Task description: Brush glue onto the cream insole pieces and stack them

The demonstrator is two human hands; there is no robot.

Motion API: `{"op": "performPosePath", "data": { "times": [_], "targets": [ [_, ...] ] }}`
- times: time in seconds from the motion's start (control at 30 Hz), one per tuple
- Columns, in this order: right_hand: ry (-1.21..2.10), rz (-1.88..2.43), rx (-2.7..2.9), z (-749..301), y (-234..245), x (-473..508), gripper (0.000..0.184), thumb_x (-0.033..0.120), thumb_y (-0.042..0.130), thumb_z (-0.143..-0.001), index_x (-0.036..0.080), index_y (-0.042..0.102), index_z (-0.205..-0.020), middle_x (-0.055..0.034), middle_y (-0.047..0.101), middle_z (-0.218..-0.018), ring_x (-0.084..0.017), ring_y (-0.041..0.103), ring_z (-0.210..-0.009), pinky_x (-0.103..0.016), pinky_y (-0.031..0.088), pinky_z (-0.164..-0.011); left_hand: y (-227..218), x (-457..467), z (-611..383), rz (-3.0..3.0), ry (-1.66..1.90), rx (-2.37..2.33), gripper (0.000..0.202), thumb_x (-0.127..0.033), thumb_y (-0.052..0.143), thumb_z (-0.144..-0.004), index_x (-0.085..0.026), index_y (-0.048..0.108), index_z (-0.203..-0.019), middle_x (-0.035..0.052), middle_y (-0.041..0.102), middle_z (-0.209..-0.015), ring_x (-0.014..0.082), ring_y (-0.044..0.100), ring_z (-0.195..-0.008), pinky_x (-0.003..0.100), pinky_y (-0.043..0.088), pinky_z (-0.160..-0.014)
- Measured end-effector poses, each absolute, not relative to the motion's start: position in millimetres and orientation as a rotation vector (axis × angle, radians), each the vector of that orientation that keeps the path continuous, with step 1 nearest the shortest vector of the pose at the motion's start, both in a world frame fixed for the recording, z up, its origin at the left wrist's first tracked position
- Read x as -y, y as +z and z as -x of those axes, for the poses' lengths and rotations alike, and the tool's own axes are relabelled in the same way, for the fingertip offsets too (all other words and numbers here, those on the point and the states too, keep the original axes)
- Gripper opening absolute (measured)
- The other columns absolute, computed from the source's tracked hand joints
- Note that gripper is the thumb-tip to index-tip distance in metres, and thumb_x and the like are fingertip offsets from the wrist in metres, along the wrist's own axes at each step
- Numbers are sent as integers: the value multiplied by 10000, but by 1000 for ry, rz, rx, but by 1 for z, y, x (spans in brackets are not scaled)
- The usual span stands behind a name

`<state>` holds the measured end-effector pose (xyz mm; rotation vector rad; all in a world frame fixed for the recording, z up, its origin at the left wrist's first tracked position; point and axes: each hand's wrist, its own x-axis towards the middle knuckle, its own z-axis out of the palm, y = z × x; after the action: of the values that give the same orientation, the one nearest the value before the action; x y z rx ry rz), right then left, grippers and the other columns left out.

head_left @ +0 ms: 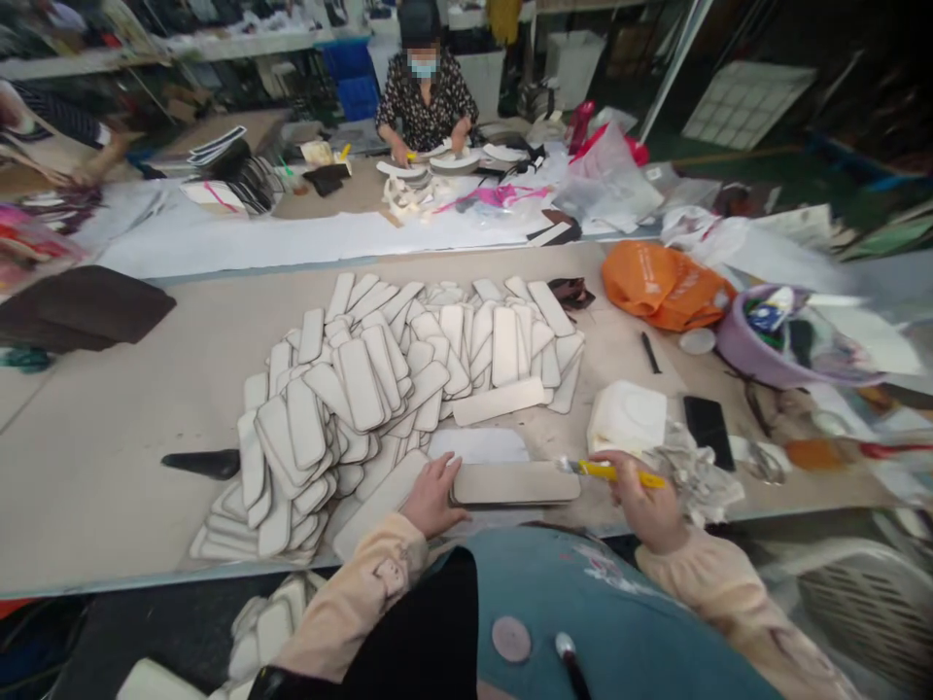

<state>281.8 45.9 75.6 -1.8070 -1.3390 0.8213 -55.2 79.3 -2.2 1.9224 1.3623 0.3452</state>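
Observation:
My right hand (648,504) is closed round the yellow handle of a flat brush (608,471). The brush's bristles touch the right end of a pale rounded rectangular panel (517,482), which lies on top of a small stack at the table's near edge. At the left end of that stack, my left hand (434,494) grips the panel with its fingers over the edge. Just behind lies a flat white sheet (479,444). A large heap of similar panels (361,384) spreads over the table to the left and behind.
Right of the panel stand a white plastic container (628,416), crumpled paper (700,476) and a black phone (708,431). Farther back are an orange bag (665,284) and a purple basin (773,365). A black-handled tool (200,464) lies left. A masked co-worker (427,97) sits opposite.

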Motion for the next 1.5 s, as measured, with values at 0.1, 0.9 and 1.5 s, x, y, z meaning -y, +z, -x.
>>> {"op": "performPosePath", "data": {
  "times": [0.1, 0.9, 1.5],
  "targets": [
    [1211, 1664, 1007, -256, 55, -46, 448, 615, 417, -847, 217, 622, -824, -10, 590, -613, -170, 596, -546, -344, 561, -621, -7, -75, 50, -2021, 178, -1415, 983, -393, 838, -512, -159, 412, -1366, 176, 392, -1430, 358, 389, -1265, 527, 325, -1060],
    [1464, 1697, 1094, -177, 6, -60, 303, 487, 546, -785, 213, 672, -817, 18, 613, -523, -154, 619, -517, -256, 519, -540, -17, -89, 55, -2237, -25, -1388, 741, -496, 700, -665, -184, 494, -1305, 130, 458, -1378, 310, 470, -1222, 447, 409, -1010],
    [998, 1882, 1079, -245, 44, -16, 344, 530, 569, -789, 203, 667, -829, -9, 658, -630, -171, 629, -574, -290, 519, -596, -23, -88, 59, -2237, -9, -1354, 814, -565, 684, -670, -175, 450, -1345, 137, 474, -1366, 301, 482, -1213, 428, 411, -1007]
  ]
}}
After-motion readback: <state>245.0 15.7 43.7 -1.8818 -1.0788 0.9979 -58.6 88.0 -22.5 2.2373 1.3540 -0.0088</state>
